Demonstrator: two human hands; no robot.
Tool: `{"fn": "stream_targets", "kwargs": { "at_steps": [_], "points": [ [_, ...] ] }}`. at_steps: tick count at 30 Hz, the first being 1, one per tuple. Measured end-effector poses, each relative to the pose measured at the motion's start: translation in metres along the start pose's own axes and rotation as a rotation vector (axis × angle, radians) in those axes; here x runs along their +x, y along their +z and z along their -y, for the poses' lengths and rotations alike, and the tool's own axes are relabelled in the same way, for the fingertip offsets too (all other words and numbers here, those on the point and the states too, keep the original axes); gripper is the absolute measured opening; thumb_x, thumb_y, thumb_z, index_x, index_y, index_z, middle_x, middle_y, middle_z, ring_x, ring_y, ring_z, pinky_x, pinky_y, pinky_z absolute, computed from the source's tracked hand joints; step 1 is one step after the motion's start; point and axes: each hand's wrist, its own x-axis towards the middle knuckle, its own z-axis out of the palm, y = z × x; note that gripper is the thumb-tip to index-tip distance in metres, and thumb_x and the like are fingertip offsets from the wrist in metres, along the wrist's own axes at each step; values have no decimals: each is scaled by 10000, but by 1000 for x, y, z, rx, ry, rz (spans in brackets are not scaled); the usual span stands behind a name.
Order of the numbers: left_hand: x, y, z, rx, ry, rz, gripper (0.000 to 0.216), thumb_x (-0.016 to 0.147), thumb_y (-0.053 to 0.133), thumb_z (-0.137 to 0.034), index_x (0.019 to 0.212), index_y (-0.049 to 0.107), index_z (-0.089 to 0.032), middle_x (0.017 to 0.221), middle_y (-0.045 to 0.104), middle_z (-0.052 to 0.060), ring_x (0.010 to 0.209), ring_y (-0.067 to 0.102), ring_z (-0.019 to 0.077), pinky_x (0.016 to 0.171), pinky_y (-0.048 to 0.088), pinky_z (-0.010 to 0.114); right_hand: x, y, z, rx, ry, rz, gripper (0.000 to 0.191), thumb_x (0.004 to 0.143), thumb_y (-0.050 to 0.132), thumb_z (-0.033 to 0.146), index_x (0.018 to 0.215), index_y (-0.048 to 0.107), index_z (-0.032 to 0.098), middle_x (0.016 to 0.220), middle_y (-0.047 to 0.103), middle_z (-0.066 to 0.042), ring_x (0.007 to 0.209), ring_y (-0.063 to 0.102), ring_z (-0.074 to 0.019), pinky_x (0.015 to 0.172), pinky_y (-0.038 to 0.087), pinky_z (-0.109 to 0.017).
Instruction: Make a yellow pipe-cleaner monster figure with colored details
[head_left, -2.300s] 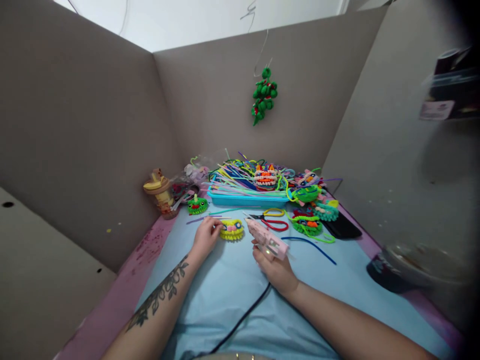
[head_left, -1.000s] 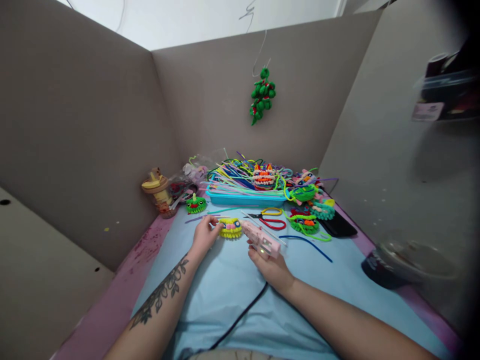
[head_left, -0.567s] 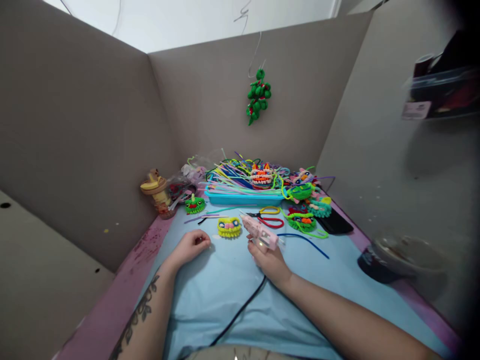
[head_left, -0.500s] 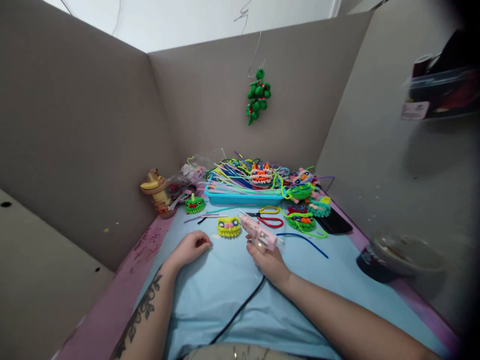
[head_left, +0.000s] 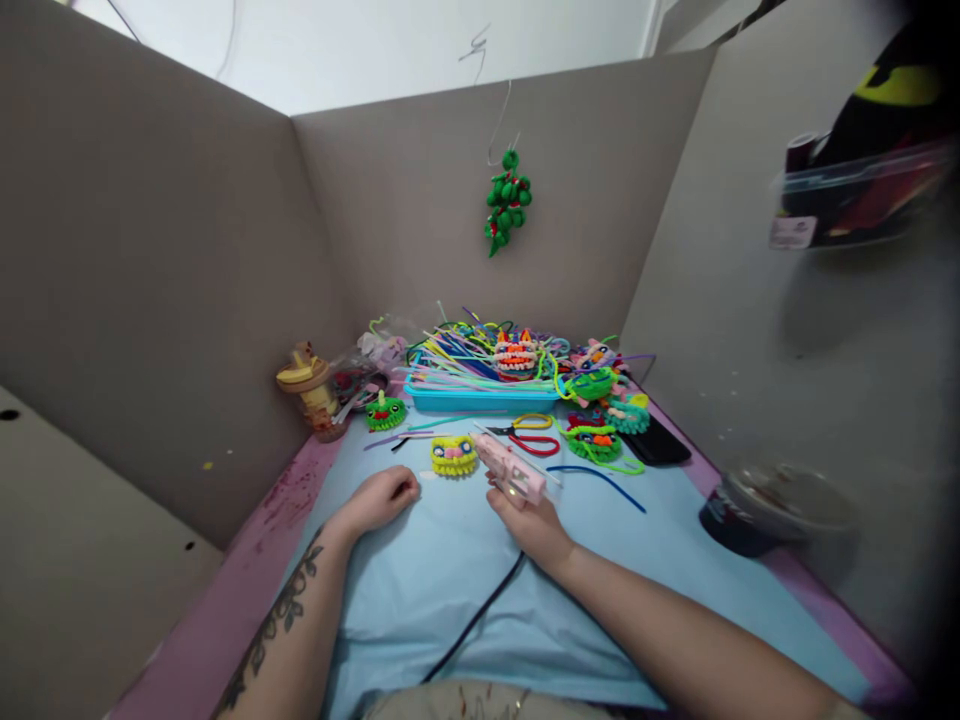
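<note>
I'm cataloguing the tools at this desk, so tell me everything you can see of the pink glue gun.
The pink glue gun has a pale, smooth body, seemingly plastic, with small darker markings and a small bright spot low on its side. The right hand grips it from below, hiding most of the handle, above the blue sheet. Its nozzle points forward and left, close to the yellow fuzzy piece; whether they touch is unclear. A black cord emerges from below the hand.

One glue gun (head_left: pixel 510 471), one yellow figure (head_left: pixel 453 458), one pair of scissors (head_left: pixel 514 432), one tray (head_left: pixel 484 402), one phone (head_left: pixel 658 446), one cup (head_left: pixel 319 396) and one hanging green ornament (head_left: pixel 508 200) were in view.
</note>
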Motion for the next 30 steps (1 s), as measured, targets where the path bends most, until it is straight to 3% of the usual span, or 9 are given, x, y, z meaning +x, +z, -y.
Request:
{"fn": "stream_targets", "kwargs": {
  "at_steps": [7,13,21,26,30],
  "points": [
    [-3,5,-8,71,39,-46,119,770,493,-252,764,603,-208,758,600,20,683,535,152,616,371,234,1,2,-7,-52,-35,9,271,752,564,316,1002,640,245,928,690,-37,942,622,-226,896,482,-399],
    [-2,11,-17,-47,30,-99,153,807,445,-277,767,567,-195,749,577,23,686,507,152,634,378,251,1,3,-8,16,-22,54,413,765,568,291,1177,547,263,1065,656,-52,970,619,-233,873,506,-405],
    [4,7,-13,-493,-86,-335,173,801,503,-344,774,527,-175,653,531,-21,584,486,109,553,382,221,7,-2,6,89,-96,179,451,783,535,272,1231,505,229,1265,535,-56,1178,489,-221,983,415,-386],
    [8,7,-15,-739,-200,-436,228,734,606,-355,848,593,-158,658,606,-1,613,559,116,614,446,243,5,-4,9,62,-82,92,350,742,593,285,1087,598,226,1011,669,-53,966,621,-213,850,506,-335],
    [17,12,-37,-1053,-287,-576,291,635,703,-368,821,603,-168,707,642,0,640,600,116,668,489,267,4,-5,9,21,-95,96,286,723,609,275,1004,627,225,929,677,-40,912,627,-203,822,511,-300]
  ]
}}
